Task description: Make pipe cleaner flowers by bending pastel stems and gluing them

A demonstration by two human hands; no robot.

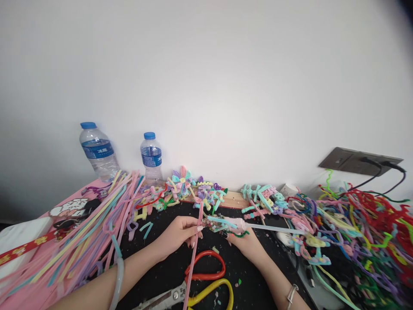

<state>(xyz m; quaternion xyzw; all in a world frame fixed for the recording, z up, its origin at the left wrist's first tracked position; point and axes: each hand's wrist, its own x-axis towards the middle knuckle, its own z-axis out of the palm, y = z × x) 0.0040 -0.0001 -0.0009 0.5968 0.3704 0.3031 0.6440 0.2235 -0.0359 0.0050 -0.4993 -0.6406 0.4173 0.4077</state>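
Note:
A long pink pipe cleaner (192, 262) runs down from the middle of the view, pinched between the thumb and fingers of my left hand (183, 234). Just to the right, my right hand (242, 241) is closed around a pale pink glue gun (237, 224), whose clear glue stick (274, 228) extends to the right. The gun's front is covered by a light blue piece and dull fuzzy bits, close to my left fingertips. Below the hands lie scissors (209, 275) with one red and one yellow handle loop, beside the pink strip's lower part.
Two water bottles (151, 157) stand against the wall. Long pastel pipe cleaners (87, 232) cover the pink surface at left. Finished fuzzy shapes (182, 183) line the back edge. A colourful tangle (371, 241) fills the right, below a wall socket (358, 161) with cables.

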